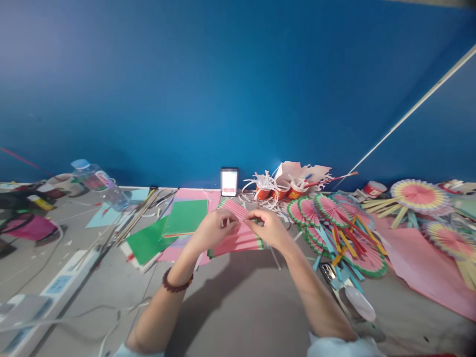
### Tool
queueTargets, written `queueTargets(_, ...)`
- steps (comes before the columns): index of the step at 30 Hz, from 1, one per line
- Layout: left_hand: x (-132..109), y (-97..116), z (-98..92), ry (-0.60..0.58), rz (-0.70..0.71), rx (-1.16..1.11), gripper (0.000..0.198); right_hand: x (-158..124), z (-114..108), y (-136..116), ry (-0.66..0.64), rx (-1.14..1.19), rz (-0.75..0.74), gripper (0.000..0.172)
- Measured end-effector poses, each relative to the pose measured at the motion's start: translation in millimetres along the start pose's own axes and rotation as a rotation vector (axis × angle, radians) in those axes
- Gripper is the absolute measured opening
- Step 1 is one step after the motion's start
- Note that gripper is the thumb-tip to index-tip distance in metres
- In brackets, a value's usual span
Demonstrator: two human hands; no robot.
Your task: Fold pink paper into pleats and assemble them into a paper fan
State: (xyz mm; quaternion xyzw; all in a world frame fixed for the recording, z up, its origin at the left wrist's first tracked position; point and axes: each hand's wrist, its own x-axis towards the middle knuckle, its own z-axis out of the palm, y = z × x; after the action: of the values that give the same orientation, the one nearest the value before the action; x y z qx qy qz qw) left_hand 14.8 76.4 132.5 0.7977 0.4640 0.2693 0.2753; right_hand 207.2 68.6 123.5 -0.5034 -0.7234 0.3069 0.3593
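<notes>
At centre, the left hand [214, 229] and right hand [270, 229], close together, pinch striped pink-and-green pleated paper [238, 242], likely keeping folds crisp.

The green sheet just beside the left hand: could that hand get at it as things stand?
Probably yes. The green sheet lies close beside the left hand, and nothing seems to lie between them, though that hand is currently at the pink pleated paper.
</notes>
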Motion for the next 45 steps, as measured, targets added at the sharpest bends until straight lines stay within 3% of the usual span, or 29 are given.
queueTargets(12,-4,-2,4.3,0.019,0.073,0.058,0.020,-2,2,-7,-0.050,0.042,0.020,0.013)
queueTargets(24,-5,2,-13.8,0.042,0.049,-0.052,0.015,-4,-4,-3,-0.018,0.038,-0.001,0.012)
queueTargets(30,-6,6,-8.5,0.122,0.072,-0.041,0.013,-4,-5,-8,-0.012,0.071,-0.046,0.012)
queueTargets(45,-8,7,-10.6,0.145,0.118,-0.012,0.011,-8,-7,-7,0.081,-0.076,-0.224,0.007)
